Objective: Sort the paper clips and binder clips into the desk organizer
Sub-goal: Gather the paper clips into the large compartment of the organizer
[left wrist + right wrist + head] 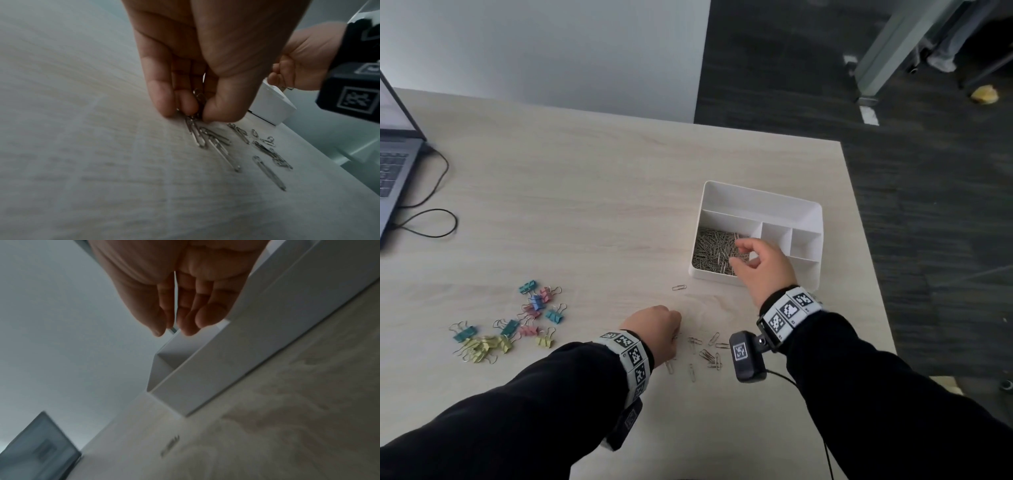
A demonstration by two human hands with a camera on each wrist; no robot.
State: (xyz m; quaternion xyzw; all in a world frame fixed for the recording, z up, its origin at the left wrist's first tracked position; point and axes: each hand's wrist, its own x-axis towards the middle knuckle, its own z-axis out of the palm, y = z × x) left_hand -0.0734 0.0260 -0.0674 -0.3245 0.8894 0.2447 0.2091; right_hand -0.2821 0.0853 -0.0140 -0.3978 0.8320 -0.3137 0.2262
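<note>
A white desk organizer point(756, 195) stands at the right of the table, and its big left compartment holds a heap of silver paper clips point(714, 250). My right hand point(743, 253) hovers over that heap, fingers relaxed and empty in the right wrist view point(172, 331). My left hand point(654, 325) is down on the table and pinches several paper clips between thumb and fingers point(197, 112). More loose paper clips point(705, 353) lie scattered to its right point(226, 146). One lone clip point(678, 287) lies near the organizer. Coloured binder clips point(510, 325) lie in a cluster at the left.
A laptop point(393, 164) with a black cable point(431, 219) sits at the table's far left edge. The organizer's two small right compartments point(804, 243) and its long back one hold nothing. The table's right edge runs just past the organizer, with dark floor beyond.
</note>
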